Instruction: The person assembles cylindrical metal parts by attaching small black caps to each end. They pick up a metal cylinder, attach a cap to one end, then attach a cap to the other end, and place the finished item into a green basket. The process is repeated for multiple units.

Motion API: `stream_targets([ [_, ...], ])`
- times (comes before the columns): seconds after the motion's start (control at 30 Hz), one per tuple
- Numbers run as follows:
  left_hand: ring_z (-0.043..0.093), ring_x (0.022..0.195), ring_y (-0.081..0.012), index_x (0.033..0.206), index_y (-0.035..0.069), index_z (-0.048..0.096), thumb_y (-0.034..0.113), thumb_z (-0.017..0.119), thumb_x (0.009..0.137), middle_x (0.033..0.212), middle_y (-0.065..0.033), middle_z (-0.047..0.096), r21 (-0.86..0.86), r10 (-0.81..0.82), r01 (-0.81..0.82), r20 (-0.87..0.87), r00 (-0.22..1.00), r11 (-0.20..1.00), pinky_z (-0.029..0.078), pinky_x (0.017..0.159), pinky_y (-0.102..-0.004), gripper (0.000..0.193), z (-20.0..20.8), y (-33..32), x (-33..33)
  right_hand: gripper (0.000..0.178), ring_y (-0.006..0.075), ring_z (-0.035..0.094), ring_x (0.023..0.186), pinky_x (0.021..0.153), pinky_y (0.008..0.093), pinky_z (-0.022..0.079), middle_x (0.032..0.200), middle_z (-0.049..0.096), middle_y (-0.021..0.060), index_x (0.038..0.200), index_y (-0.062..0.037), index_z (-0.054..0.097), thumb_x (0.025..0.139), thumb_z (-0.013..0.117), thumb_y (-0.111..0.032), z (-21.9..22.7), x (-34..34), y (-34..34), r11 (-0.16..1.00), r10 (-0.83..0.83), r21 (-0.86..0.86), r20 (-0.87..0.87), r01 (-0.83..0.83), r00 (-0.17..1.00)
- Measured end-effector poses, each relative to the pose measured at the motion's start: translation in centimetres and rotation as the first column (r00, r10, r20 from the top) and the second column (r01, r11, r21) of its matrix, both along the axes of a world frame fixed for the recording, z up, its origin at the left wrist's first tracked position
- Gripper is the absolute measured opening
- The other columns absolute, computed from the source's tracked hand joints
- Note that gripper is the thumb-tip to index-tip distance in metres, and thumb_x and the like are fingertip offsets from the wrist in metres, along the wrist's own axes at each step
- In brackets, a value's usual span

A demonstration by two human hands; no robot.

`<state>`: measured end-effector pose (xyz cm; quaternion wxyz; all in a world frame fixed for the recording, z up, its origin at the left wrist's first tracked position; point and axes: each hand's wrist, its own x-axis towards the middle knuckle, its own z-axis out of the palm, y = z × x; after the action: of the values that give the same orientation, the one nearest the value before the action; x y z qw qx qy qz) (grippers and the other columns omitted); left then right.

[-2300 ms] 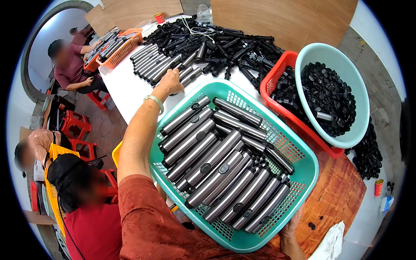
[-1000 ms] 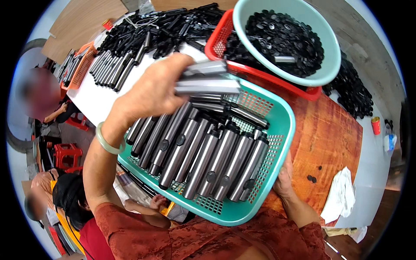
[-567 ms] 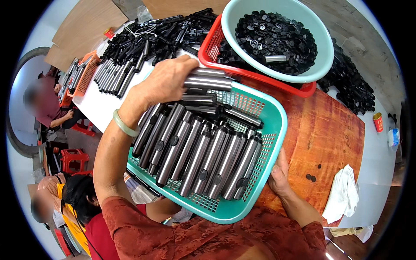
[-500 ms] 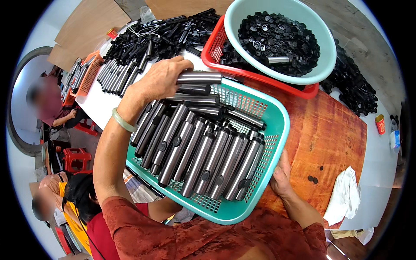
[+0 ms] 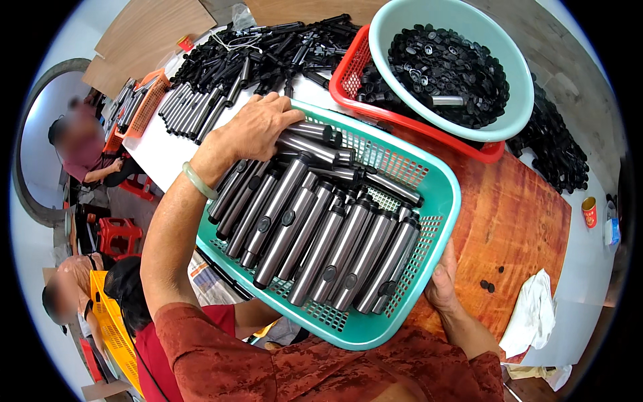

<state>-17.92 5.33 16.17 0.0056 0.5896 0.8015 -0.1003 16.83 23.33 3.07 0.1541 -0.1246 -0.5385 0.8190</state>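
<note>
A green plastic basket (image 5: 439, 191) with slotted walls sits tilted in front of me. Silver metal tubes (image 5: 284, 191) with black ends fill it, many bearing a black oval piece on the side. My left hand (image 5: 258, 124), a pale green bangle (image 5: 199, 181) on its wrist, reaches over the far left corner. Its fingers curl around the left end of one metal tube (image 5: 315, 130) lying across the others; the fingertips are partly hidden. My right hand (image 5: 442, 281) grips the basket's right side, thumb outside, with the other fingers out of sight.
Beyond stand a red basket (image 5: 345, 70) and a pale blue basin (image 5: 522, 87) of small black parts. Black and silver tubes (image 5: 268, 53) heap at far left. A white cloth (image 5: 531, 315) and black discs (image 5: 487, 286) lie right on the wooden board (image 5: 516, 208). Other people sit at left.
My left hand has lowered the metal tube from above the far rim down among the others in the basket. The whole view has shifted slightly; my right hand keeps its hold.
</note>
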Motion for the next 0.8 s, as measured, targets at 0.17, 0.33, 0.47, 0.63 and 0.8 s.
stream_targets([
  [0.17, 0.055, 0.103, -0.0299, 0.118, 0.01, 0.061, 0.003, 0.07, 0.059, 0.109, -0.0116, 0.059, -0.008, 0.064, -0.064, 0.259, 0.964, 0.998, 0.046, 0.093, -0.0397, 0.06, 0.8, -0.7, -0.1, 0.09, 0.0176, 0.049, 0.111, 0.095, 0.0332, 0.04, 0.123, 0.047, 0.0085, 0.139, -0.0012, 0.025, 0.076, 0.065, -0.052, -0.7, 0.0, 0.1, 1.0, -0.015, 0.018, -0.016, 0.015, 1.0],
  [0.33, 0.056, 0.109, -0.0313, 0.125, 0.011, 0.058, 0.004, 0.071, 0.06, 0.117, -0.014, 0.059, -0.003, 0.104, -0.112, 0.401, 0.91, 0.994, 0.044, 0.1, -0.0395, 0.067, -0.2, -1.5, -0.6, 0.084, 0.0184, 0.049, 0.11, 0.094, 0.0346, 0.041, 0.121, 0.046, 0.0102, 0.134, -0.0012, 0.028, 0.078, 0.065, -0.053, 0.2, -0.1, -0.2, 1.0, 0.001, -0.024, 0.011, 0.0, 1.0],
  [0.47, 0.056, 0.11, -0.033, 0.126, 0.003, 0.055, 0.016, 0.063, 0.059, 0.117, -0.0171, 0.06, 0.169, 0.1, -0.196, 0.453, 0.886, 0.966, 0.042, 0.102, -0.0415, 0.069, -0.3, -3.0, -1.6, 0.084, 0.0192, 0.048, 0.11, 0.094, 0.035, 0.041, 0.121, 0.046, 0.011, 0.132, -0.001, 0.03, 0.077, 0.065, -0.053, 0.4, -0.1, -0.4, 0.999, -0.031, -0.008, 0.016, 0.031, 0.999],
  [0.63, 0.065, 0.088, -0.0238, 0.114, -0.001, 0.062, 0.008, 0.056, 0.072, 0.096, -0.0169, 0.067, 0.285, 0.209, -0.452, 0.602, 0.771, 0.845, 0.054, 0.084, -0.0363, 0.044, -0.5, -6.5, -2.6, 0.09, 0.019, 0.047, 0.111, 0.095, 0.0343, 0.04, 0.122, 0.045, 0.01, 0.136, -0.0007, 0.026, 0.075, 0.067, -0.053, 0.1, -0.2, -0.5, 0.999, -0.053, -0.012, -0.002, 0.053, 0.999],
  [0.8, 0.063, 0.085, -0.0254, 0.114, 0.0, 0.062, -0.009, 0.042, 0.071, 0.096, -0.015, 0.068, 0.304, 0.141, -0.281, 0.411, 0.901, 0.91, 0.05, 0.082, -0.0368, 0.049, -0.7, -7.1, -1.6, 0.094, 0.0186, 0.047, 0.112, 0.096, 0.034, 0.039, 0.124, 0.045, 0.0091, 0.138, -0.0024, 0.026, 0.073, 0.069, -0.055, -0.1, 0.0, -0.7, 0.995, -0.098, -0.017, 0.031, 0.099, 0.995],
])
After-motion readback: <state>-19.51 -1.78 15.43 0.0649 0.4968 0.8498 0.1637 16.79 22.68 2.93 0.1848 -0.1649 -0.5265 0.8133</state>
